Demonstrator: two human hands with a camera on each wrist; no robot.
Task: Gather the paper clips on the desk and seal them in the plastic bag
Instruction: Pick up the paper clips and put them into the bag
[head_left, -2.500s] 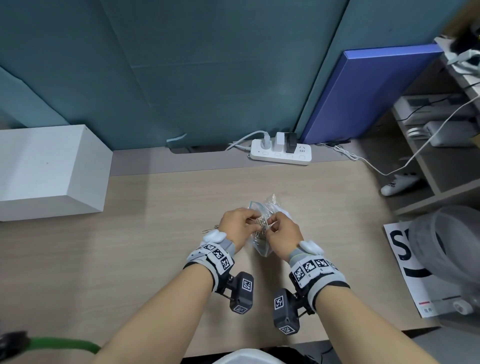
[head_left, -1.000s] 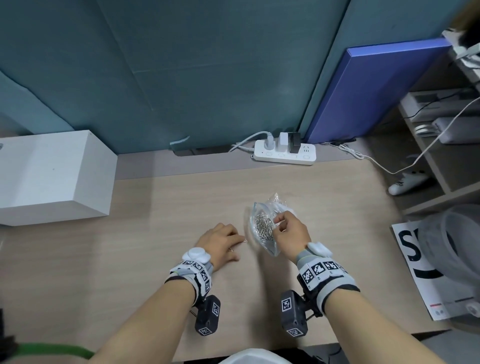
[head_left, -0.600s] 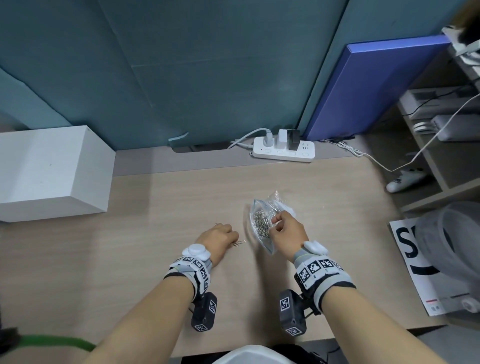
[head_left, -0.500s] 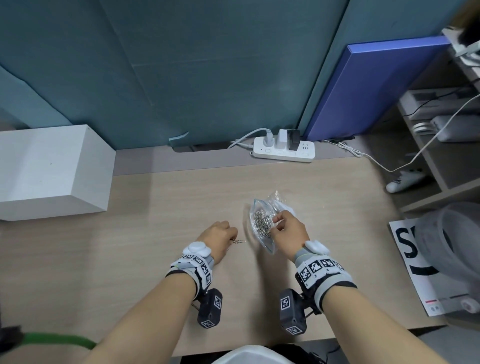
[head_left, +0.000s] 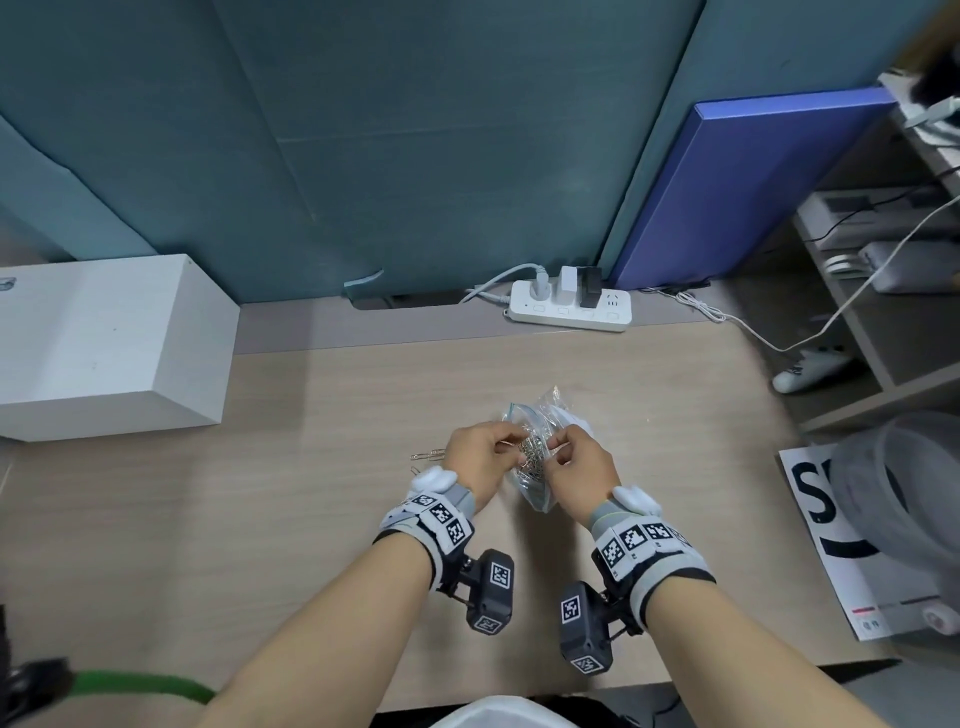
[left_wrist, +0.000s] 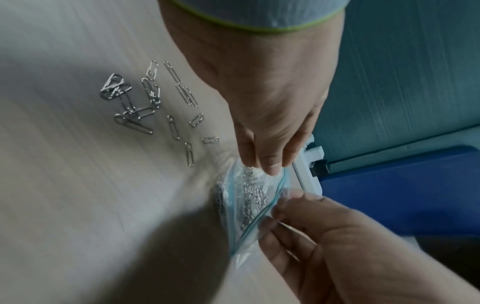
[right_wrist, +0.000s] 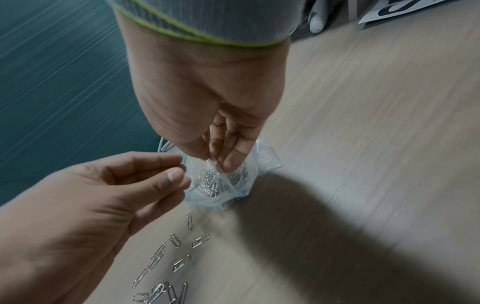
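Note:
A clear zip bag (head_left: 551, 410) with a blue seal line lies on the wooden desk (head_left: 208, 519), its mouth open toward me, many silver paper clips (left_wrist: 253, 193) inside. My right hand (head_left: 553, 447) pinches the bag's near rim, seen close in the right wrist view (right_wrist: 221, 162). My left hand (head_left: 511, 447) is at the mouth, thumb and fingers pinched together (right_wrist: 179, 172), a thin silver bit showing between them. Several loose paper clips (left_wrist: 145, 102) lie scattered on the desk left of the bag (head_left: 428, 456), under my left wrist.
A white box (head_left: 104, 343) stands at the desk's left. A white power strip (head_left: 569, 306) with plugs lies at the back edge, a blue board (head_left: 753, 182) leaning behind it. A white cable (head_left: 753, 332) trails right. A grey bin (head_left: 909, 493) stands off the right edge.
My left hand, picking at the loose clips half a second ago, has come right to the bag's mouth. My right hand has kept its hold on the rim.

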